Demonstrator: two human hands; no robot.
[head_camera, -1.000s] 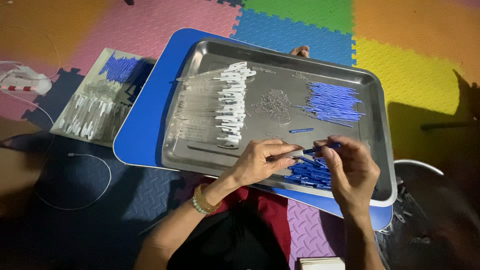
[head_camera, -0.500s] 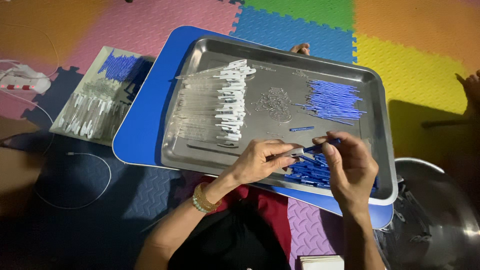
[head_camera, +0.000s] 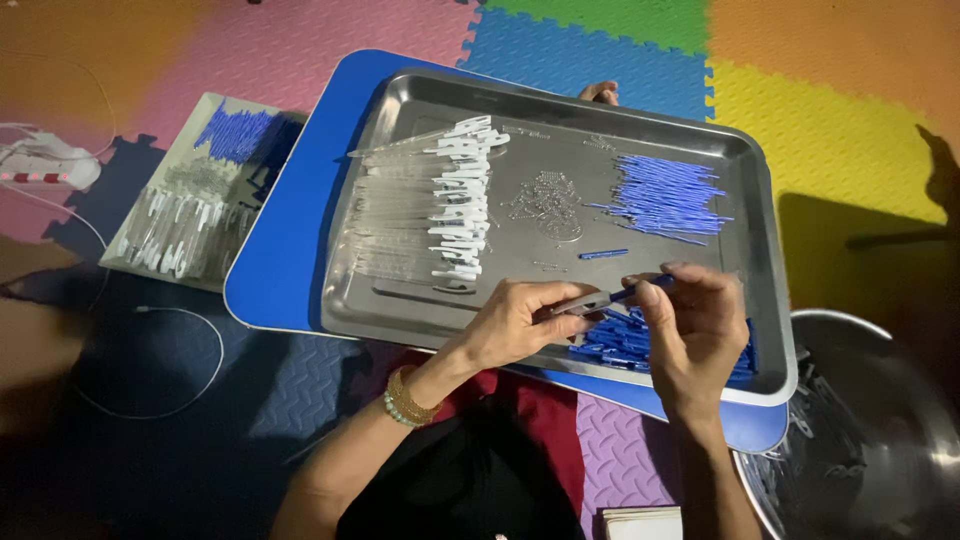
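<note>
While the head camera is looking down, the left hand (head_camera: 520, 318) and the right hand (head_camera: 695, 325) are meeting over the near edge of a steel tray (head_camera: 400, 320), each pinching one end of a slim pen part (head_camera: 605, 298). The left hand's fingers are closing together on the grey, clear end, and the right hand's fingertips (head_camera: 650, 292) are clamping on the blue end. That two-ended grip is probably keeping the thin piece steady and lined up. Its long axis is running almost level from one hand to the other, rising slightly toward the right hand, with the blue end pointing that way.

Just under the right hand, a heap of blue pieces (head_camera: 625, 342) is lying within easy reach. Beyond the right hand, farther up the tray, a bundle of blue rods (head_camera: 665, 195) is lying with one stray blue piece (head_camera: 603, 254) between it and the hands. Ahead of the left hand, clear tubes with white caps (head_camera: 455, 200) are lying in a row, and a cluster of tiny metal parts (head_camera: 548, 200) is sitting beside them. The tray is resting on a blue board (head_camera: 275, 260) over the foam mat floor (head_camera: 820, 70). Well out past the left hand a smaller tray (head_camera: 195, 190) is holding similar parts, and a metal bowl (head_camera: 870, 440) is sitting beside the right forearm.
</note>
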